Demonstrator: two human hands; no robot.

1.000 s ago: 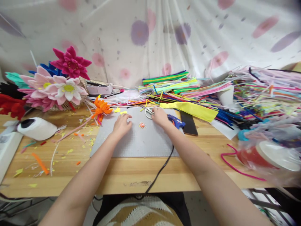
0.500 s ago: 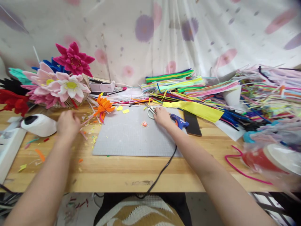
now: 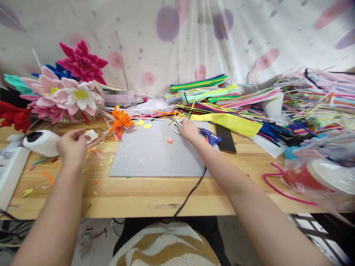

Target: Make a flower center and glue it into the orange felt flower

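My left hand [image 3: 73,146] is at the left, beside a white cone-shaped spool [image 3: 44,143]. Its thumb and fingers pinch a small white flat piece [image 3: 91,135], whose kind I cannot make out. My right hand [image 3: 190,130] rests at the back of the grey cutting mat [image 3: 155,159], its fingers closed on the pale handles of the scissors [image 3: 176,128]. Just right of that hand lies a blue glue gun [image 3: 211,137]. A small spiky orange-and-white piece [image 3: 169,140] sits on the mat. Left of the mat stands an orange fuzzy flower [image 3: 122,120].
Finished fuzzy flowers [image 3: 83,64] fill the back left. Bundles of pipe cleaners [image 3: 205,92] line the back, with a yellow strip [image 3: 230,123] before them. A black phone-like slab [image 3: 226,138] lies right of the mat. The black cord [image 3: 191,192] hangs over the table edge.
My left hand has turned and opened out a little, and a white piece now shows in its fingers. My right hand stays at the scissors. The view has tilted slightly.
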